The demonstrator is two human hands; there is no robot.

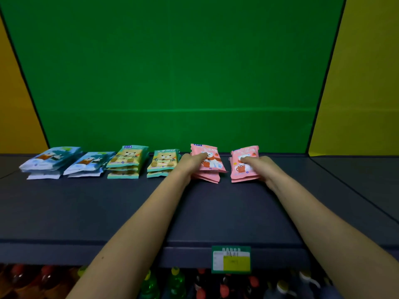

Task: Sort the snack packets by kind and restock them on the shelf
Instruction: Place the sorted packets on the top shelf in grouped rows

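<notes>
Shop aisle, seen facing a dark blue shelf [86, 212]; a green and yellow price label [231, 259] sits on the shelf's front edge; along the back lie stacked snacks grouped by kind: blue packets [51, 158], teal packets [127, 158], pink packets [208, 162]; on the level beneath stand rows of drink bottles [176, 281] with red, yellow and white caps; a plain green back panel [172, 61] rises behind, with yellow panels [367, 83] on either side.

Mid-frame on the dark shelf [108, 212], the left hand [191, 162] grips the left pink stack [210, 167], the right hand [262, 169] the right pink stack [241, 171].
</notes>
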